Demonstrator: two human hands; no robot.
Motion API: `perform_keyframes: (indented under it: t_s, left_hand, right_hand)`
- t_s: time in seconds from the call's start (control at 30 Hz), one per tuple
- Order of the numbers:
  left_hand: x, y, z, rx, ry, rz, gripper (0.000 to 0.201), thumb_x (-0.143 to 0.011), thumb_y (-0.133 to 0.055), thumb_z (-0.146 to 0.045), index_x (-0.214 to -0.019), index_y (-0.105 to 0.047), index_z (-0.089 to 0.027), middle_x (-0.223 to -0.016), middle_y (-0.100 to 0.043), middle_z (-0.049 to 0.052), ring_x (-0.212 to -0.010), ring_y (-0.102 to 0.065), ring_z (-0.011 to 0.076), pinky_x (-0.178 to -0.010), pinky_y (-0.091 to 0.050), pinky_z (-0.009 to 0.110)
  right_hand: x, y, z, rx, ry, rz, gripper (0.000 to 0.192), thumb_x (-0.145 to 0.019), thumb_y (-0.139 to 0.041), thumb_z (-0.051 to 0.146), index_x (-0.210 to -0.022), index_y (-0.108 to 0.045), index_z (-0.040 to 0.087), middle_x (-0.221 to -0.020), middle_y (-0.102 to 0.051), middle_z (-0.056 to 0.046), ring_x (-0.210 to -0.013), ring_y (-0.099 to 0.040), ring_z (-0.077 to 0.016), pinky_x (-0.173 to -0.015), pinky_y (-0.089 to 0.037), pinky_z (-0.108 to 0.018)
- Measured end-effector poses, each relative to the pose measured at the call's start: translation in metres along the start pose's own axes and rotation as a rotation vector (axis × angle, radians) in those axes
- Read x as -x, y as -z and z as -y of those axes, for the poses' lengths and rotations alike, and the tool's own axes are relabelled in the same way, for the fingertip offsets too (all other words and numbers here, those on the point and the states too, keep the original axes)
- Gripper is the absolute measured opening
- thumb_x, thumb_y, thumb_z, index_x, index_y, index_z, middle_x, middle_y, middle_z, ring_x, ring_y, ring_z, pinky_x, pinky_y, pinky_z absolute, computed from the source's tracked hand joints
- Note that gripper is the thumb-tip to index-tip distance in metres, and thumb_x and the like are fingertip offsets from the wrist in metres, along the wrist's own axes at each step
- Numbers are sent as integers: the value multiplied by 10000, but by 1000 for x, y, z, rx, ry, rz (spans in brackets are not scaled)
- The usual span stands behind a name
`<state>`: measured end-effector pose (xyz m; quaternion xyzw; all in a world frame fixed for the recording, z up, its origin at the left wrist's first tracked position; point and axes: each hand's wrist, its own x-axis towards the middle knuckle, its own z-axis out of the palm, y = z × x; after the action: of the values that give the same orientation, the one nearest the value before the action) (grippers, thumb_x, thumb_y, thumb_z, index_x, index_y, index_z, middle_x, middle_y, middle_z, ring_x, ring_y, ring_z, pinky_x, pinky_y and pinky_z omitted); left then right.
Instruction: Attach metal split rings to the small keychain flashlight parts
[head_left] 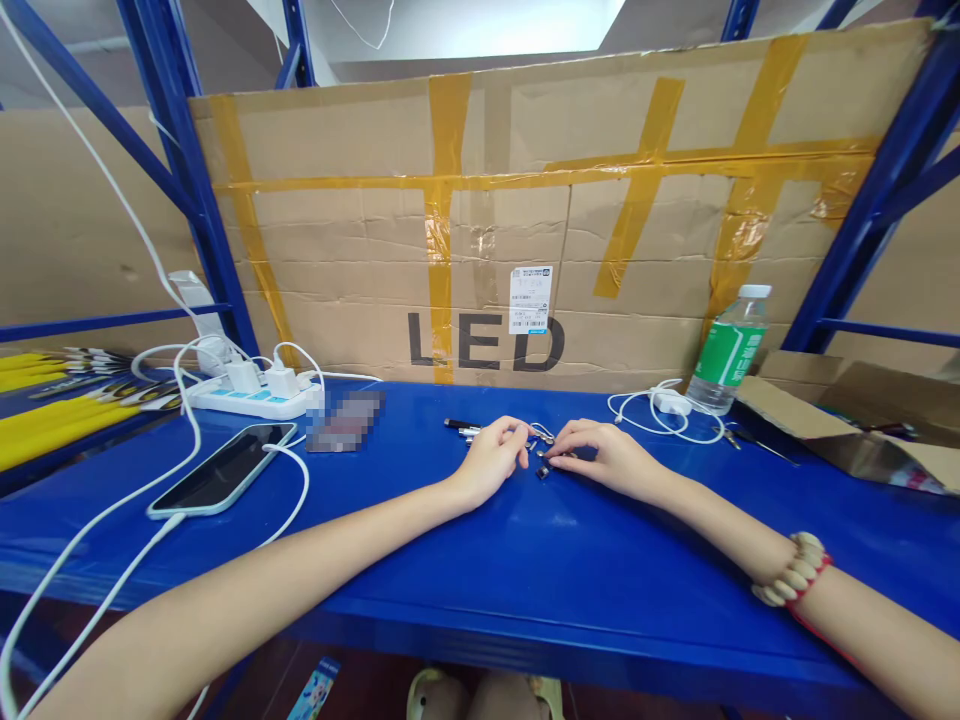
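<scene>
From the head camera, both hands meet near the middle of the blue shelf (525, 560). A cluster of small metal parts (541, 450) lies between the two sets of fingertips, touching them. The left hand (491, 462) rests palm down, fingers curled and loosely together, their tips at the left edge of the cluster; whether they actually pinch a piece cannot be told. The right hand (604, 458) lies likewise, thumb and forefinger closing toward a dark little piece (541, 471) at the near side (a grip or only a touch is unclear). A slim dark pen-like piece (459, 425) lies just beyond the left fingers.

Behind, the taped cardboard wall (525, 230) bears large black letters "LED", partly covered by a white printed sticker (530, 299), its text too small to read. A green-labelled water bottle (729, 352) stands to the right; its label is unreadable.
</scene>
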<state>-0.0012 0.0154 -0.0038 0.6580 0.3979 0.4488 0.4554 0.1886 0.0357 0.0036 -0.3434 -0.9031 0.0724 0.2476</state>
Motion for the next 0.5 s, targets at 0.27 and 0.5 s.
perform_keyframes:
  t_s: [0.27,0.5]
  left_hand:
    - [1,0,1,-8,-13,-1,181,-849,-382,-265,-864,-510,-137,-503,-472,-52,-381,-327,51,-400,-245,179]
    - [0,0,1,-4,-16,-16,164,-850,-385,-251,-831,-502,-137,-495,-472,-52,-387,-338,55,-421,-260,186]
  right_hand:
    - [-1,0,3,-31,10,13,255,-799,-532,389,-891,-688,209,-870,-638,-58,-803,-586,-170,-720,-461,-289]
    - [-1,0,5,-36,37,21,246,-815,-516,368,-872,-696,210,-878,-637,-62,-841,-585,-174,-779,-453,-305]
